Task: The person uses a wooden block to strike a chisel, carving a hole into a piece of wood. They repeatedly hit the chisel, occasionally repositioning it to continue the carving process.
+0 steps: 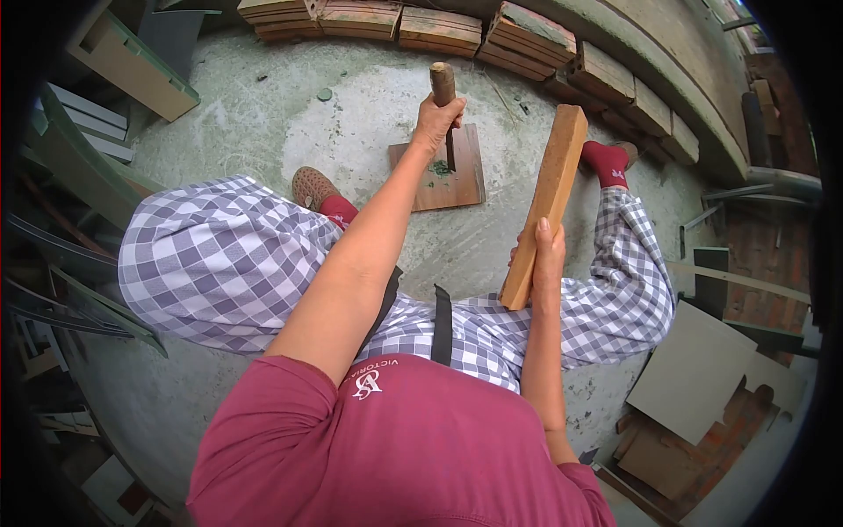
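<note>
My left hand (439, 120) is closed around the wooden handle of a chisel-like tool (443, 83), held upright with its dark blade reaching down to a brown wooden board (463, 184) on the floor. Small dark green bits (440, 167) lie on the board beside the blade. In my right hand (548, 255), a long squared wooden block (555, 171) is gripped near its lower end, its far end raised away from me, to the right of the board.
Stacked bricks (439, 32) line the far edge of the concrete floor (351, 105). My legs in checked trousers (219, 255) lie on both sides of the board. Panels and strips (140, 66) stand at the left; flat boards (694, 369) lie at the right.
</note>
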Demonstrator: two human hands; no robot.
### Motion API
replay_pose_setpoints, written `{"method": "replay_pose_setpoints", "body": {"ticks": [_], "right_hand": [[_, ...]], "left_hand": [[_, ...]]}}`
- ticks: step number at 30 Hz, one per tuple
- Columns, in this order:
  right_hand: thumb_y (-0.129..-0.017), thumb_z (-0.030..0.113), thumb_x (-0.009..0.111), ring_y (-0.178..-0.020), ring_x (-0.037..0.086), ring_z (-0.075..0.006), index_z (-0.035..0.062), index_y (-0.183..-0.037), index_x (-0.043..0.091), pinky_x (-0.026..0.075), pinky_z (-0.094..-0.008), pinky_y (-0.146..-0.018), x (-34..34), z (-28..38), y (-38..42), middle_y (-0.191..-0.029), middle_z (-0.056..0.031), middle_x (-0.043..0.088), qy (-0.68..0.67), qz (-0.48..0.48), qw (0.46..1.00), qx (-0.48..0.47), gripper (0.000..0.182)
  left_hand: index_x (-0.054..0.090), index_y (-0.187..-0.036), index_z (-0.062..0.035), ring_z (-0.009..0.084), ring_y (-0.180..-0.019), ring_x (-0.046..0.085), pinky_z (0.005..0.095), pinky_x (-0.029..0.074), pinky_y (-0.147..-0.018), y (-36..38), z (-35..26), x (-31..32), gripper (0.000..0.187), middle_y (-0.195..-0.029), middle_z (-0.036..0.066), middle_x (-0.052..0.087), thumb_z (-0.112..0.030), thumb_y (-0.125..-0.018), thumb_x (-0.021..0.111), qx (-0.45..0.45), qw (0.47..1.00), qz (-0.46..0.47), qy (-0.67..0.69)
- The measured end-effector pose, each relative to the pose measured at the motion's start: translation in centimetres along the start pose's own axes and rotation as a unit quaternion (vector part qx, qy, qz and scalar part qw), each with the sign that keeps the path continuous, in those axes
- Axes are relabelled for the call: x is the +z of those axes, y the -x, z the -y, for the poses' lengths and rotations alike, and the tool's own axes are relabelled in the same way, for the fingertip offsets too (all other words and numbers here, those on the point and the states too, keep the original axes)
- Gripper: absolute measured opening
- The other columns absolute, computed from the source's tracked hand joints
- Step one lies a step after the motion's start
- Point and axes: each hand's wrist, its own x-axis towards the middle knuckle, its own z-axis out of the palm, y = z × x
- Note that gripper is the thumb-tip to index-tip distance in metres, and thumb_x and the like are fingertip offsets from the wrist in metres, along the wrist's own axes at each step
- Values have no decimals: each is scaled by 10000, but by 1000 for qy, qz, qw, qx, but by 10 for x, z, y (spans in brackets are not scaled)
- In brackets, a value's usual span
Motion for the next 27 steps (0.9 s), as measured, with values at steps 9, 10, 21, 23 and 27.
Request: {"method": "replay_pose_setpoints", "body": {"ticks": [9,10,21,23,27], "right_hand": [[-874,513,550,-543,576,-168,45,-1059,411,508,-292,-448,4,0,2,-753,-85,530,17,12,1000,-4,523],[-874,513,550,-543,576,-168,45,-1059,411,508,-292,-448,4,-1,2,-753,-85,530,18,12,1000,-4,523],[-876,491,563,-527,579,-166,34,-1074,405,504,-288,-437,3,33,-5,-754,-84,529,32,-6,995,-92,523],[-874,477,566,-540,585,-166,23,-1112,396,509,-290,-448,4,69,-1,-769,-89,532,21,-6,994,-111,539],[-832,453,613,-915,554,-191,-20,-1244,428,453,-345,-821,11,116,5,-1010,-114,560,19,-19,989,-148,654]], "left_hand": [[523,-933,-42,117,-625,580,261,513,-617,2,-3,10,483,-774,38,585,-408,-735,768,40,997,-30,-65],[523,-933,-42,117,-625,580,261,513,-617,2,-4,11,483,-774,38,585,-408,-735,768,40,997,-31,-64],[524,-965,-26,155,-707,587,296,496,-655,0,2,20,376,-824,68,600,-217,-716,731,52,985,-38,-159],[530,-975,-22,171,-738,589,309,491,-697,-1,7,25,384,-829,77,602,-221,-711,724,58,981,-25,-183],[549,-1023,-24,206,-824,595,332,473,-798,3,6,34,432,-867,100,615,-249,-697,721,59,971,10,-232]]}}
